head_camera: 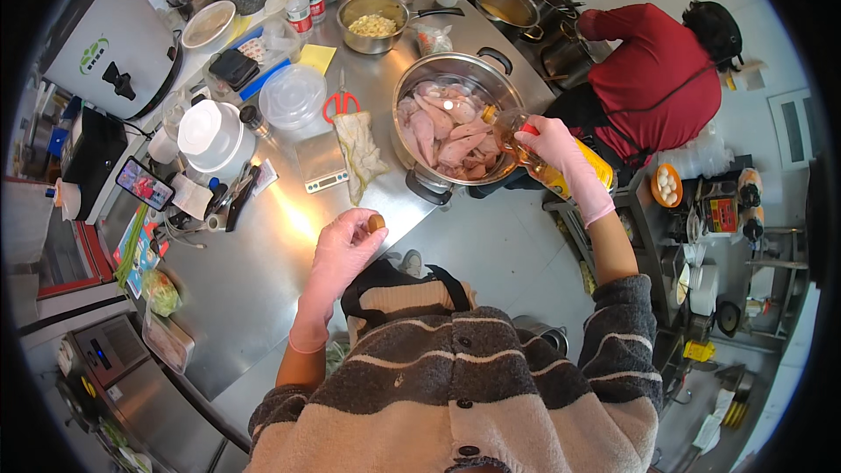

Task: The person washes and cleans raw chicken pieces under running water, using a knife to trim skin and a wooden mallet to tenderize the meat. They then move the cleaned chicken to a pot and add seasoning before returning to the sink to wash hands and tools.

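Observation:
My right hand [558,148], in a pink glove, grips a clear plastic bottle [509,131] of amber liquid with a yellow label. Tilted, its mouth points over a large two-handled steel pot [402,144]. Raw, pale pink meat pieces [450,121], some long like poultry legs, lie inside the pot. My left hand [348,243], gloved the same way, pinches a small brown-yellow bottle cap [376,223] above the front edge of the steel table [263,289]. Whether liquid is leaving the bottle I cannot tell.
A digital kitchen scale [320,161], a crumpled cloth [358,151] and red-handled scissors [341,105] lie left of the pot. Behind it stands a saucepan [371,46] of chopped pale food. A person in a red top [657,79] bends over pots at the right.

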{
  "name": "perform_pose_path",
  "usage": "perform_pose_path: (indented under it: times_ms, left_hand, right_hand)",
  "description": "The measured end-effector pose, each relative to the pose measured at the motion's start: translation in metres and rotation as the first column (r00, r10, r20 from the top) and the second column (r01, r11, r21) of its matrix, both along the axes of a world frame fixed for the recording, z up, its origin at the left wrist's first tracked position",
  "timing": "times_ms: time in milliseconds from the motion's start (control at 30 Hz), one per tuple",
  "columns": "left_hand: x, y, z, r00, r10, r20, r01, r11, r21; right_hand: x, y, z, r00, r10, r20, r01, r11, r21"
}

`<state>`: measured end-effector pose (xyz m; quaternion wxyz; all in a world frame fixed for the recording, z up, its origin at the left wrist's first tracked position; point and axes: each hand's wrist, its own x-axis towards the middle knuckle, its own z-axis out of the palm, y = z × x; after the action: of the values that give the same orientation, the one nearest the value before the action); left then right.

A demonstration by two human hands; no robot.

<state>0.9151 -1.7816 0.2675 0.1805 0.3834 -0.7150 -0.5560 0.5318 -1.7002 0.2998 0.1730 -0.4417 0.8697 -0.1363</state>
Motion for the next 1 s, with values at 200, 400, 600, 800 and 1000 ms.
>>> perform_pose_path:
  times_ms: [200,400,600,800,1000]
  left_hand:
    - [0.000,-0.001,-0.001,1.000,-0.002,-0.019,0.002,1.000,0.008]
    - [-0.001,-0.004,-0.003,1.000,0.001,-0.016,0.000,1.000,0.010]
    - [-0.002,-0.006,-0.001,1.000,-0.002,0.003,0.002,1.000,0.029]
    - [-0.005,-0.007,0.000,1.000,-0.012,0.008,0.012,0.999,0.042]
    - [-0.008,-0.008,-0.002,0.999,-0.033,0.016,0.032,0.999,0.031]
  right_hand:
    - [-0.005,-0.007,-0.009,1.000,0.027,-0.014,-0.027,0.999,0.019]
    - [-0.004,-0.011,-0.008,0.997,0.068,-0.042,-0.066,0.997,0.038]
    - [0.007,-0.011,-0.002,0.993,0.104,-0.055,-0.101,0.993,0.067]
    - [0.017,-0.001,0.002,0.994,0.112,-0.012,-0.111,0.990,0.088]
    - [0.022,0.013,0.008,0.980,0.175,-0.096,-0.167,0.983,0.080]
